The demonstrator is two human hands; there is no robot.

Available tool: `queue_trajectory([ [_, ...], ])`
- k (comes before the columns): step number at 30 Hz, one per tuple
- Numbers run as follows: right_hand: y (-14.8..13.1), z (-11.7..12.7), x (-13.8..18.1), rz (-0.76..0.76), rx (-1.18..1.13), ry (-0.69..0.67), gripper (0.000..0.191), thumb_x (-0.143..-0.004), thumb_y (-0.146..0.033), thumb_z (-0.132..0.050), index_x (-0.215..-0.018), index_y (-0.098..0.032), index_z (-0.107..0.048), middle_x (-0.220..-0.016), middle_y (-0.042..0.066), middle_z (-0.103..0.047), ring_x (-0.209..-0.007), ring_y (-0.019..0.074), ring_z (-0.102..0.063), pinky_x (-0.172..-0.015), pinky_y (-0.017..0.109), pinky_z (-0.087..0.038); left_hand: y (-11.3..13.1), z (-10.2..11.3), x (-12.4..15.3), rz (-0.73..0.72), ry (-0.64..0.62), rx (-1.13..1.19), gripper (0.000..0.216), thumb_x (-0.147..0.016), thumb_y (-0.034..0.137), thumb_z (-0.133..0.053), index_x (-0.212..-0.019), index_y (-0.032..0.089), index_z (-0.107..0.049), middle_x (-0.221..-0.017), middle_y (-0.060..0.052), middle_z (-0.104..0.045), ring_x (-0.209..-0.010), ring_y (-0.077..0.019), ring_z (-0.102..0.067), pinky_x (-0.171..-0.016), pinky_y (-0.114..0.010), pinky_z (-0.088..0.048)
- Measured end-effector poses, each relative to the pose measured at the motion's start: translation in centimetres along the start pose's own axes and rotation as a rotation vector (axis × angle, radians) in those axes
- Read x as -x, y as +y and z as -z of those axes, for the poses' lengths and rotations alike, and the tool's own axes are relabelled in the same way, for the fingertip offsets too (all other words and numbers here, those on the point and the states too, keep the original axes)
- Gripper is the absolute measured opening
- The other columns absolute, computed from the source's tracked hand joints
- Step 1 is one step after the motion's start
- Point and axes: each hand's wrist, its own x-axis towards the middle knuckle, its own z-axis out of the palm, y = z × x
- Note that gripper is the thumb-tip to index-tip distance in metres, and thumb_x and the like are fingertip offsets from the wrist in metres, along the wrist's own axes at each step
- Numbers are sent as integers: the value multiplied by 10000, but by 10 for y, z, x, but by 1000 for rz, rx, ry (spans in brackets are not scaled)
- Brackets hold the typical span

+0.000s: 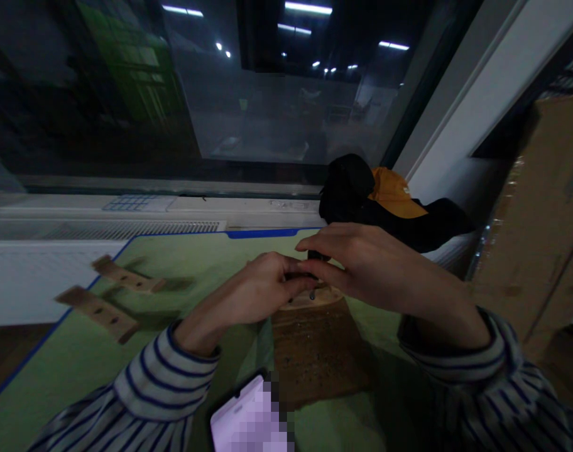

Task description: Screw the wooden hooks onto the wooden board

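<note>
My right hand (366, 260) is closed, its thumb and fingers pinching a small dark object (317, 255) whose kind I cannot make out. Close against it, my left hand (262, 285) is closed too, fingertips pressed together near the same spot; what they grip is hidden. Below the fingertips a small shiny metal piece (312, 293) shows above a light wooden piece (331, 296). That wooden piece lies at the far end of a dark brown wooden board (315, 351) with small bits scattered on it.
Two shaped wooden pieces with dark holes, the nearer one (100, 312) and the farther one (129, 276), lie left on the green tabletop (173, 251). A lit phone (246, 417) lies in front. An orange cap (397, 191) and black cloth sit by the window; a cardboard box (536, 220) stands right.
</note>
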Motion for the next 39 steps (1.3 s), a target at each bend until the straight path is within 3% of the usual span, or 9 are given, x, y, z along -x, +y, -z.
queue_trajectory([
  [9, 1, -1, 0, -22, 31, -32, 295, -915, -352, -439, -1057, -163, -616, -898, 49, -649, -849, 184, -606, -733, 301, -441, 5, 5, 3, 2, -33, -103, 347, -864, 412, -418, -934, 192, -677, -734, 6, -625, -648, -125, -526, -603, -238, -372],
  [16, 1, -1, 0, -43, 71, -29, 299, -918, -358, -427, -1013, -159, -628, -865, 49, -649, -836, 191, -612, -727, 311, -447, 7, 1, 1, 23, 105, -65, 289, -794, 418, -536, -861, 202, -716, -618, 30, -575, -564, -99, -468, -492, -198, -321],
  [20, 0, -1, 1, -30, 43, 4, 325, -904, -366, -455, -1104, -153, -597, -937, 62, -658, -886, 199, -613, -755, 316, -459, 4, 0, -1, 19, 125, -33, 302, -791, 420, -536, -818, 181, -719, -631, 18, -592, -583, -108, -490, -494, -200, -333],
  [28, 0, -2, 1, 42, -43, 52, 307, -869, -195, -497, -1159, -129, -576, -996, 71, -666, -902, 176, -616, -773, 284, -459, -4, -2, -3, -14, 90, 18, 314, -803, 416, -521, -864, 161, -695, -699, -8, -644, -621, -123, -527, -556, -223, -391],
  [39, -2, 0, 0, 5, -27, -9, 316, -915, -318, -441, -1111, -135, -608, -936, 76, -669, -874, 185, -619, -765, 310, -456, 0, -1, 0, -31, 40, -15, 258, -820, 304, -473, -898, 184, -688, -746, 4, -655, -667, -124, -534, -569, -220, -385],
])
